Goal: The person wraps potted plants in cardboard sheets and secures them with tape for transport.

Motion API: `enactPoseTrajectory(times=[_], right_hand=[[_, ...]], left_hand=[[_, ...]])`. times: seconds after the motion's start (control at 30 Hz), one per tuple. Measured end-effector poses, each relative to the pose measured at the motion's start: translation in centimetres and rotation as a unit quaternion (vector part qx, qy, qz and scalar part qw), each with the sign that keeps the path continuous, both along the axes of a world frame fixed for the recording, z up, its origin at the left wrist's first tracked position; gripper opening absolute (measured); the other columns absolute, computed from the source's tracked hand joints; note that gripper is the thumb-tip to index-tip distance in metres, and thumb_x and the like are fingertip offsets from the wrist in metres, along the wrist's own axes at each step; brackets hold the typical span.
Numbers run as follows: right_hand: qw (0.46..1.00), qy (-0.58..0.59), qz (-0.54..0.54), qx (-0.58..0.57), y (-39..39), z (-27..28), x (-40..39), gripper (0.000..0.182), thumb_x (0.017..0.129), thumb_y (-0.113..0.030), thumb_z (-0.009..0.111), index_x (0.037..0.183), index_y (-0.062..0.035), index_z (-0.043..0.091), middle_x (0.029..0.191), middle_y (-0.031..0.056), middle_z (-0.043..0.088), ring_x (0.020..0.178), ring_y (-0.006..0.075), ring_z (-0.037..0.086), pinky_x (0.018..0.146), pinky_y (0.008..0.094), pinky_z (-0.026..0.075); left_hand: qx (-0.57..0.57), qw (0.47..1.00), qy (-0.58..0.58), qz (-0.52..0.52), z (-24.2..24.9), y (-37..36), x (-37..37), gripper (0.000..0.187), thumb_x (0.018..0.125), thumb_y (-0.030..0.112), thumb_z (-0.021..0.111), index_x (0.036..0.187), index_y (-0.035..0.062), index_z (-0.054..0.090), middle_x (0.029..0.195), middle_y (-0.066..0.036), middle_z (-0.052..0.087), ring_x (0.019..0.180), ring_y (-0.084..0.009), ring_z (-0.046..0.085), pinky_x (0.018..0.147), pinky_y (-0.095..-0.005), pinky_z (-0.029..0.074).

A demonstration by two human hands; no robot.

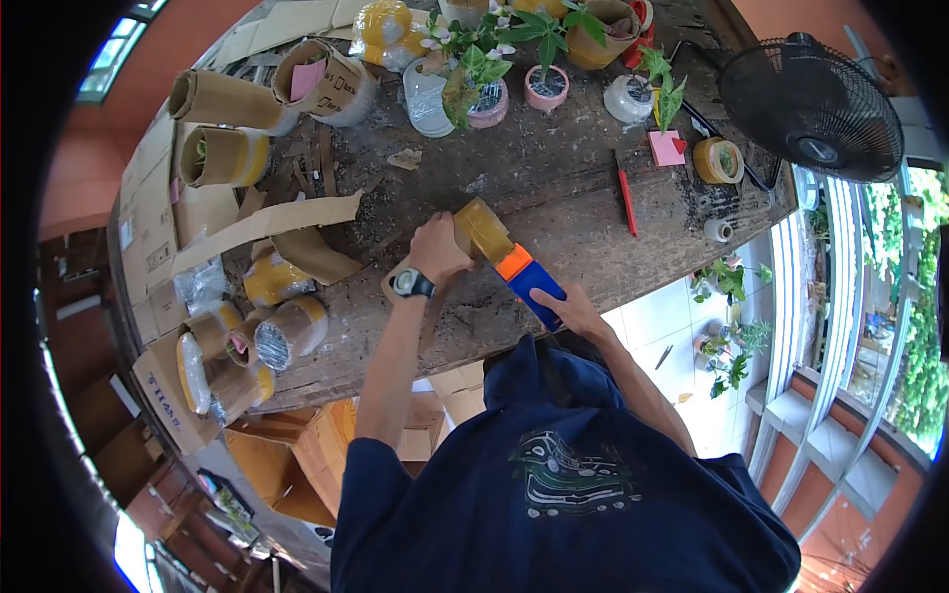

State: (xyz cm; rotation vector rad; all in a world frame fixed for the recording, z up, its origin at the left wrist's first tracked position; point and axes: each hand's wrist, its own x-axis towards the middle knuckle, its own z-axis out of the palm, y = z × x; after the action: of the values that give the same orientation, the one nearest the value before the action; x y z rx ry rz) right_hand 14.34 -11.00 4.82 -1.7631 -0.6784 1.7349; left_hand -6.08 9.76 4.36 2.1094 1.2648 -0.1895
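In the head view, my right hand [575, 310] grips the blue handle of a tape dispenser [534, 287] with an orange front part. A roll of brown packing tape [482, 229] sits at the dispenser's far end, over the table. My left hand [441, 251], a watch on its wrist, is closed right beside the roll's left side. What its fingers hold, if anything, is hidden. A tan cardboard piece [393, 281] shows under the left wrist.
Cardboard-wrapped pots [225, 156] and cut cardboard strips [267, 232] crowd the left of the wooden table [573, 222]. Small potted plants [547, 87] line the back. To the right are a red cutter [627, 201], pink notes [667, 148] and a black fan [811, 109].
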Motion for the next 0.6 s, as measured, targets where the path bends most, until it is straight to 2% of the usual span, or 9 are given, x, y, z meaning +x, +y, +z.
enactPoseTrajectory(times=[0.03, 0.13, 0.23, 0.33, 0.43, 0.47, 0.53, 0.57, 0.6], right_hand=[[0.999, -0.034, 0.006, -0.003, -0.1, 0.1, 0.0, 0.063, 0.088, -0.058, 0.067, 0.074, 0.0031, 0.068, 0.061, 0.0101, 0.066, 0.057, 0.0171, 0.067, 0.055, 0.0324, 0.052], [0.993, -0.116, 0.023, -0.002, 0.9, -0.4, 0.1, 0.064, 0.087, -0.059, 0.068, 0.073, 0.0036, 0.069, 0.059, 0.0101, 0.064, 0.057, 0.0186, 0.067, 0.055, 0.0335, 0.052], [0.988, -0.146, 0.048, -0.008, 1.2, -0.8, 0.8, 0.065, 0.086, -0.06, 0.068, 0.073, 0.0039, 0.069, 0.059, 0.0103, 0.064, 0.057, 0.0206, 0.068, 0.056, 0.035, 0.053], [0.984, -0.161, 0.072, -0.015, 2.4, -0.4, 0.6, 0.066, 0.085, -0.063, 0.067, 0.073, 0.0023, 0.07, 0.058, 0.011, 0.064, 0.057, 0.0237, 0.068, 0.058, 0.0376, 0.053], [0.981, -0.181, 0.07, 0.022, 4.8, 1.2, 0.3, 0.066, 0.084, -0.064, 0.067, 0.071, 0.0009, 0.07, 0.058, 0.0115, 0.063, 0.056, 0.0251, 0.068, 0.059, 0.0381, 0.053], [0.978, -0.188, 0.085, 0.033, 5.8, 1.5, 0.1, 0.066, 0.084, -0.063, 0.067, 0.07, 0.0009, 0.07, 0.058, 0.0114, 0.064, 0.056, 0.0247, 0.068, 0.059, 0.0377, 0.053], [0.971, -0.206, 0.114, 0.053, 7.1, 1.7, 0.0, 0.066, 0.085, -0.063, 0.067, 0.069, 0.0011, 0.07, 0.058, 0.0112, 0.064, 0.056, 0.0239, 0.068, 0.058, 0.037, 0.053], [0.979, -0.175, 0.094, 0.044, 6.9, 1.4, 0.0, 0.066, 0.085, -0.062, 0.067, 0.069, 0.0013, 0.07, 0.059, 0.0111, 0.064, 0.056, 0.0233, 0.068, 0.058, 0.0368, 0.053], [0.986, -0.144, 0.075, 0.036, 6.6, 0.8, -0.2, 0.065, 0.085, -0.062, 0.068, 0.069, 0.0015, 0.07, 0.059, 0.0111, 0.064, 0.056, 0.0227, 0.068, 0.058, 0.0365, 0.053]], left_hand=[[-0.028, 0.999, -0.008, -0.036, -0.6, 0.3, -0.2, 0.089, 0.045, 0.038, 0.089, 0.116, -0.0033, 0.056, 0.106, -0.024, 0.066, 0.102, -0.042, 0.066, 0.089, -0.047, 0.054], [-0.089, 0.993, -0.073, 0.04, -3.3, -1.0, -0.2, 0.104, 0.042, 0.04, 0.087, 0.13, -0.0042, 0.052, 0.111, -0.026, 0.063, 0.105, -0.0434, 0.064, 0.093, -0.0469, 0.052], [0.112, 0.991, 0.06, -0.043, -3.2, -2.1, -0.2, 0.117, 0.043, 0.038, 0.089, 0.143, -0.0024, 0.042, 0.121, -0.027, 0.057, 0.112, -0.0452, 0.059, 0.098, -0.048, 0.049], [-0.007, 0.999, 0.043, 0.027, -0.5, -2.0, 0.4, 0.122, 0.046, 0.035, 0.091, 0.149, -0.0004, 0.035, 0.13, -0.027, 0.05, 0.117, -0.0483, 0.053, 0.102, -0.0516, 0.046], [0.076, 0.994, 0.041, 0.063, 0.6, -5.1, 1.7, 0.115, 0.055, 0.025, 0.089, 0.151, 0.0027, 0.029, 0.129, -0.028, 0.051, 0.121, -0.0486, 0.051, 0.103, -0.0529, 0.045], [0.235, 0.969, 0.053, 0.046, 0.4, -6.6, 2.1, 0.103, 0.06, 0.019, 0.085, 0.148, 0.0054, 0.033, 0.123, -0.028, 0.054, 0.116, -0.0456, 0.056, 0.098, -0.0534, 0.047], [0.176, 0.978, 0.044, 0.1, -0.1, -5.1, 2.0, 0.098, 0.061, 0.018, 0.085, 0.144, 0.0058, 0.036, 0.121, -0.028, 0.056, 0.112, -0.0452, 0.058, 0.097, -0.0523, 0.048], [0.146, 0.98, 0.037, 0.131, -0.5, -4.1, 2.1, 0.095, 0.061, 0.018, 0.085, 0.143, 0.0059, 0.038, 0.119, -0.028, 0.057, 0.11, -0.045, 0.06, 0.096, -0.0518, 0.049], [0.123, 0.984, 0.035, 0.124, -0.8, -3.3, 1.7, 0.097, 0.057, 0.019, 0.088, 0.14, 0.0057, 0.039, 0.118, -0.027, 0.06, 0.107, -0.0454, 0.062, 0.094, -0.0521, 0.05]])
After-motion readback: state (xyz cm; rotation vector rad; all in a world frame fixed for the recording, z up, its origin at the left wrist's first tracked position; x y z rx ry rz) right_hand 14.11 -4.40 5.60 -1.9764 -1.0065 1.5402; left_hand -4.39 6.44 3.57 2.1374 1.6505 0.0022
